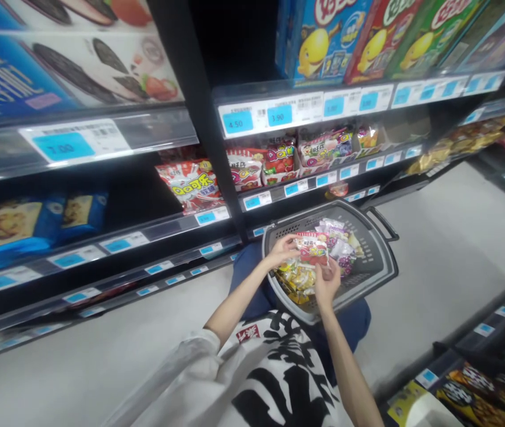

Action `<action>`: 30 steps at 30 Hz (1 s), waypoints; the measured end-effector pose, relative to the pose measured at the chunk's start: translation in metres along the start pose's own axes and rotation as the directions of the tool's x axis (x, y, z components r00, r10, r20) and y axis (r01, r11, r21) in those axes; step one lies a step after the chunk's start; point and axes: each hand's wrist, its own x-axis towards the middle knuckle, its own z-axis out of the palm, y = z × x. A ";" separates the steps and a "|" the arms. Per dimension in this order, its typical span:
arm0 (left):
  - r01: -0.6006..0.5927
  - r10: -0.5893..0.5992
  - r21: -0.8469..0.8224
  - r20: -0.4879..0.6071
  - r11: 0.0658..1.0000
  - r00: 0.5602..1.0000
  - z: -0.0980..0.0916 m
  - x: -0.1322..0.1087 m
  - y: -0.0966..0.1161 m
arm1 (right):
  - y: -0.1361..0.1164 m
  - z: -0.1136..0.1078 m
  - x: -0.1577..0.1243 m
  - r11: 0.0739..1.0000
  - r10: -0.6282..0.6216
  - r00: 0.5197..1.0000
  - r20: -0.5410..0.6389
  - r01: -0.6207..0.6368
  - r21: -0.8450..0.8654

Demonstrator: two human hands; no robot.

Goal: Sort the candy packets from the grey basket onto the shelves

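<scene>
A red and white candy bag point(312, 249) is held over a grey shopping basket point(370, 270) that rests on my lap. My left hand point(280, 250) grips the bag's left edge with fingers curled. My right hand point(327, 282) pinches its lower edge from below. Under the bag lie several more snack packets: purple and white ones point(342, 244) to the right and yellow ones point(296, 277) to the left.
Black store shelves point(199, 89) with blue price tags rise ahead, holding red gummy bags point(192, 185), cookie boxes point(16, 225) and cartoon snack boxes point(328, 38). A second shelf point(479, 356) of snacks stands at the lower right. Grey floor point(448, 237) runs between them.
</scene>
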 end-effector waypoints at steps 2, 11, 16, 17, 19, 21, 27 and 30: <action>-0.014 0.019 0.096 -0.052 0.995 0.998 -0.001 0.001 -0.003 | 0.002 0.001 0.004 0.999 0.030 0.998 0.063 -0.028 -0.032; -0.155 0.182 0.500 -0.006 0.852 0.983 0.006 -0.003 0.004 | 0.013 0.004 0.014 0.958 0.037 0.969 0.243 0.035 -0.285; -0.239 0.242 0.677 0.092 0.696 0.966 0.017 -0.013 0.005 | 0.010 0.009 0.016 0.982 0.167 0.938 0.304 -0.129 -0.141; -0.250 0.239 0.696 0.114 0.674 0.964 0.020 -0.016 0.007 | 0.009 0.010 0.017 0.981 0.189 0.929 0.317 -0.161 -0.111; -0.256 0.218 0.699 0.145 0.667 0.965 0.025 -0.021 0.015 | 0.004 0.011 0.021 0.974 0.222 0.914 0.340 -0.220 -0.047; -0.263 0.206 0.672 0.165 0.693 0.964 0.028 -0.022 0.029 | -0.004 0.011 0.027 0.966 0.240 0.907 0.345 -0.260 0.010; -0.489 0.552 0.854 0.325 0.178 0.768 0.016 0.008 0.097 | -0.070 0.014 0.064 0.966 0.188 0.942 0.280 -0.228 0.118; -0.406 0.552 0.892 0.444 -0.199 0.705 0.014 0.030 0.135 | -0.127 0.026 0.086 0.964 -0.011 0.949 0.316 -0.074 0.256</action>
